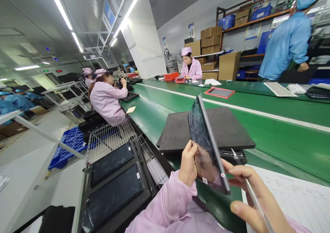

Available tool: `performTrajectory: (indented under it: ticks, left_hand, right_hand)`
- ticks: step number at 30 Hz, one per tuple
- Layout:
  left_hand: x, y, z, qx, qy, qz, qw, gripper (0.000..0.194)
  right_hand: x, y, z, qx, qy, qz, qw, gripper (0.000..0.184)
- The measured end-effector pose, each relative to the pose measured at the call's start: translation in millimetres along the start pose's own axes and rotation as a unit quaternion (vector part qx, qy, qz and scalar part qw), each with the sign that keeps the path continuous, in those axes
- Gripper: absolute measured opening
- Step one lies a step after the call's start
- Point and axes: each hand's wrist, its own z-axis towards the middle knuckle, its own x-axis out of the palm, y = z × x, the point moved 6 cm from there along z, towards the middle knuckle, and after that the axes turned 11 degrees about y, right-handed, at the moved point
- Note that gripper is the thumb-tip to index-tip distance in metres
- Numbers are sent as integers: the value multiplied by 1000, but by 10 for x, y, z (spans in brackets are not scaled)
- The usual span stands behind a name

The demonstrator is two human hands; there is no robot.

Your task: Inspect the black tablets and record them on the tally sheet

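And here's the tablet [205, 136], up off the green bench [286, 140], stood steeply on edge with its top leaning toward eleven o'clock and its glass turned to nine. Good holding here, I'd say, means pressure on the rims only: the glass looks glossy and smeary, and a palm across it would likely add marks. The pen [254, 195] is the one to watch! Its point rides just beside the frame, aimed toward eleven, so tipping it clear of the glass would be the safer choice. A slow turn of the wrists should carry the reflections off the screen and make its surface easier to read.

Now the hands. The left hand [187, 164] comes in at eight o'clock, pinching the lower-left edge, wrist bent upward. The right hand [255, 191] sits at four, loosely curled, the pen threaded between its fingers, thumb spread away; its foremost fingertips slip behind the frame, so how firmly they press I can't tell. Beyond, a black foam sheet [175, 126] spans nine to two; down at eight, a black tray [148, 181] bears two more labelled tablets, and printed paper [296, 198] lies at four.
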Motion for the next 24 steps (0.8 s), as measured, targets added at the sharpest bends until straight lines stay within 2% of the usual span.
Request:
performTrajectory:
  ticks: [3, 5, 7, 8, 9, 10, 12, 14, 15, 16, 17, 19, 22, 24]
  left_hand:
    - [43, -90, 13, 43, 13, 73, 996, 35]
    - [120, -178, 29, 77, 59, 125, 987, 41]
    - [171, -246, 62, 87, 107, 199, 970, 52]
    - [176, -276, 87, 92, 124, 265, 952, 57]
    - [172, -301, 116, 101, 138, 353, 920, 63]
    - [162, -318, 146, 116, 148, 455, 870, 69]
    - [123, -299, 207, 148, 161, 654, 724, 78]
    - [36, -223, 276, 162, 169, 781, 579, 80]
    - [-20, -192, 310, 169, 168, 815, 528, 79]
    - [-72, -177, 339, 182, 165, 836, 490, 73]
    - [-116, -177, 360, 205, 160, 846, 465, 66]
    - [-177, -209, 382, 262, 150, 847, 437, 51]
    - [-228, -267, 389, 335, 142, 833, 417, 43]
    - [-252, -295, 394, 361, 138, 824, 414, 42]
  right_hand:
    - [-258, -48, 140, 7, -92, -25, 995, 36]
    - [-506, -109, 241, 23, -163, -25, 986, 35]
    - [-755, -180, 313, 52, -230, 37, 971, 38]
    - [-857, -197, 339, 65, -258, 75, 961, 39]
    - [-934, -191, 366, 71, -274, 106, 953, 40]
    - [-991, -165, 391, 75, -287, 126, 947, 40]
    - [-1065, -84, 432, 81, -321, 123, 935, 42]
    - [-1100, -41, 474, 89, -366, 109, 920, 43]
    - [-1102, -51, 514, 92, -378, 105, 915, 44]
    - [-1097, -84, 566, 94, -382, 105, 913, 44]
    - [-1087, -140, 632, 95, -378, 107, 915, 45]
    - [-1065, -299, 763, 97, -366, 114, 918, 47]
    - [-1019, -578, 908, 112, -354, 112, 922, 49]
    - [-977, -733, 964, 124, -343, 104, 925, 49]
